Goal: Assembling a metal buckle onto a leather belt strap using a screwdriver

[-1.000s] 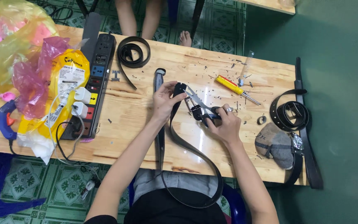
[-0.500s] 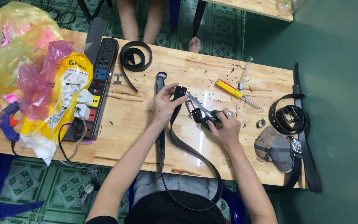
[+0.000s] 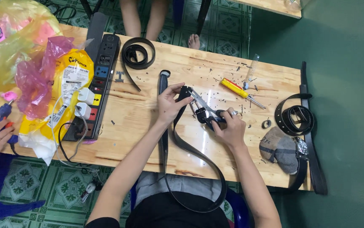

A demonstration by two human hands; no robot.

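Left hand [image 3: 168, 102] pinches the black belt [image 3: 190, 147] near its end at mid-table; right hand [image 3: 231, 128] is clenched around the punch pliers [image 3: 203, 110] biting the strap. The belt loops off the wooden table [image 3: 148, 126] toward the lap. Far left, a yellow printed packet [image 3: 70, 84] lies under pink plastic [image 3: 38, 80], beside a black power strip [image 3: 99, 80].

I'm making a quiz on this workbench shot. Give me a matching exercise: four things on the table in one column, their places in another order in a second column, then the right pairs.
Things:
1. screwdriver
2. power strip
3. coiled belt
4. grey cloth

Places:
A. far edge of the table, just right of the power strip
B. near the right end, by the front edge
C. beyond the right hand
D. left part, beside the yellow bag

Pairs: 1-C, 2-D, 3-A, 4-B
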